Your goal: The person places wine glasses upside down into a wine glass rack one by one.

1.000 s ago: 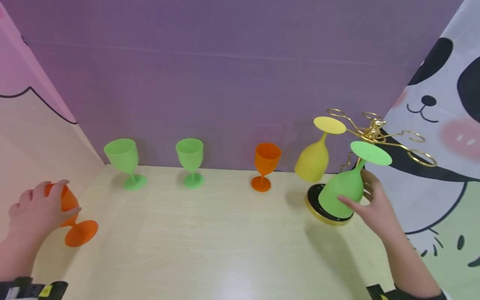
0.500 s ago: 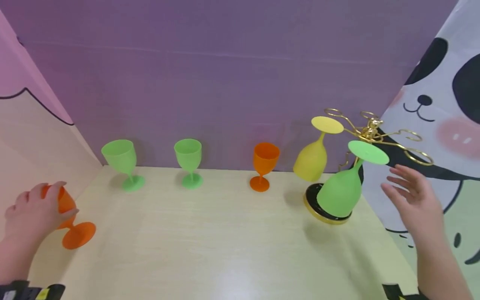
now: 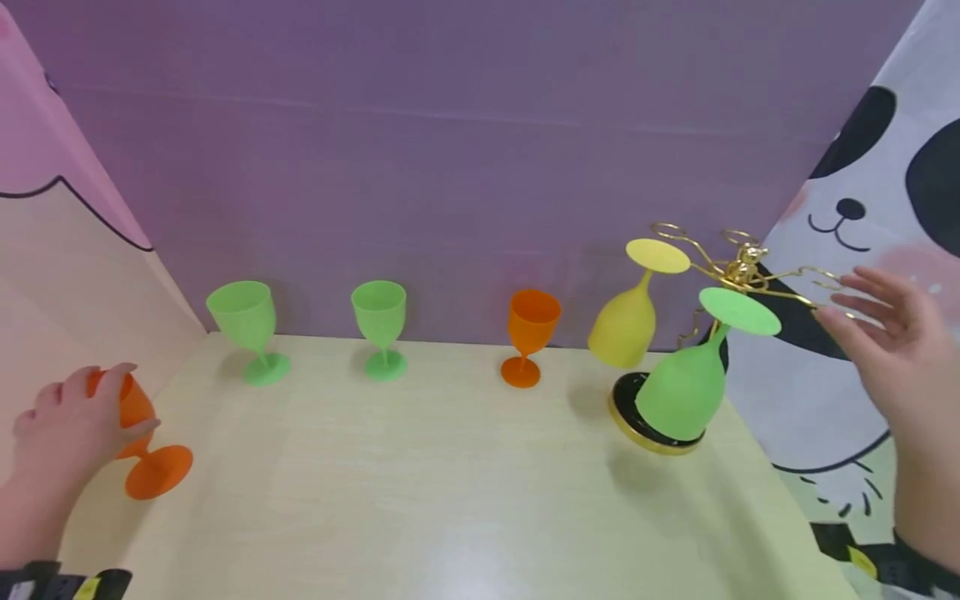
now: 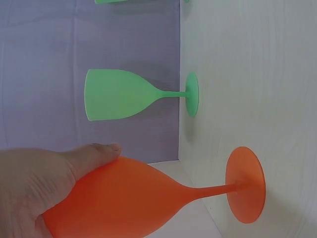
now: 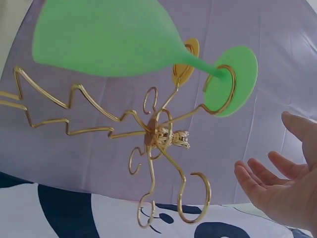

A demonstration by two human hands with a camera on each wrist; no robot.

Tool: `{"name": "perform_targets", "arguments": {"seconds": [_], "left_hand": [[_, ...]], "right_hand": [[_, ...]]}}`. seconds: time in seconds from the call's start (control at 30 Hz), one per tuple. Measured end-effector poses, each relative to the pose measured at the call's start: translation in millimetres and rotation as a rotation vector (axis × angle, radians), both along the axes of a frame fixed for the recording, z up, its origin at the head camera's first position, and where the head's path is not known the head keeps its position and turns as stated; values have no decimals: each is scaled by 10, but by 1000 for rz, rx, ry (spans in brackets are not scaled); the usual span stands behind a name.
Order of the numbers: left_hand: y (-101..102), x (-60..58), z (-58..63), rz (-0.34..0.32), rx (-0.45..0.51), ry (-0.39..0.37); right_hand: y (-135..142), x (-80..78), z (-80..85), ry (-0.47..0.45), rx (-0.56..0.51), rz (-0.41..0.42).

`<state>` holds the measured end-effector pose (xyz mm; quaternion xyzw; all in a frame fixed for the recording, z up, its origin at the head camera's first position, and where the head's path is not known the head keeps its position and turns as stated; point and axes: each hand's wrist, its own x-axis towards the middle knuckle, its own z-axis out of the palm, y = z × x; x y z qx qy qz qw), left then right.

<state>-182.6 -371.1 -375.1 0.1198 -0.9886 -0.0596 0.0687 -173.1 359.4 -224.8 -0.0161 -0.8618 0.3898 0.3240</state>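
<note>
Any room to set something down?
The table front is bare between the held orange goblet and black base. A smaller gap parts the standing orange goblet from its green neighbour. Hanging goblets and the right hand crowd the gold rack.

Left hand (image 3: 71, 429) curled, right hand (image 3: 896, 346) loose

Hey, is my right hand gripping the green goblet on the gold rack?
No, the right hand is empty, with a gap between it and the green goblet.

The left hand (image 4: 42, 178) grips an orange goblet (image 4: 133, 196) by its bowl, near a green goblet (image 4: 119, 94).
</note>
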Motion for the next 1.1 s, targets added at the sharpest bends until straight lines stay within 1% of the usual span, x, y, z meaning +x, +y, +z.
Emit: {"name": "perform_targets", "arguments": {"seconds": [0.1,0.23,0.27,0.4,0.47,0.57,0.67,0.8,0.93,1.03,1.1], "left_hand": [[13,-8,0,5,-1,-6],[15,-17,4,6,2,-5],[14,-22,6,4,1,-4],[7,-42,11,-6,-6,-6],[5,-49,17,-15,-11,-9],[5,-50,22,-24,-16,-6],[8,-45,30,-27,-14,-5],[5,-40,37,-26,-4,-8],[-15,-36,50,-31,-9,-7],[-24,-39,70,-36,-9,-14],[-21,-46,83,-39,-6,-18]], "right_hand": [[41,-85,132,-26,58,25],[97,-235,290,-124,170,19],[121,-282,317,-150,216,3],[161,-438,453,-245,366,3],[162,-498,518,-287,445,22],[117,-569,628,-340,505,85],[87,-665,716,-353,556,127],[79,-838,788,-397,679,155],[112,-1004,821,-474,754,218],[152,-1087,829,-519,799,257],[180,-1129,829,-524,855,256]]}}
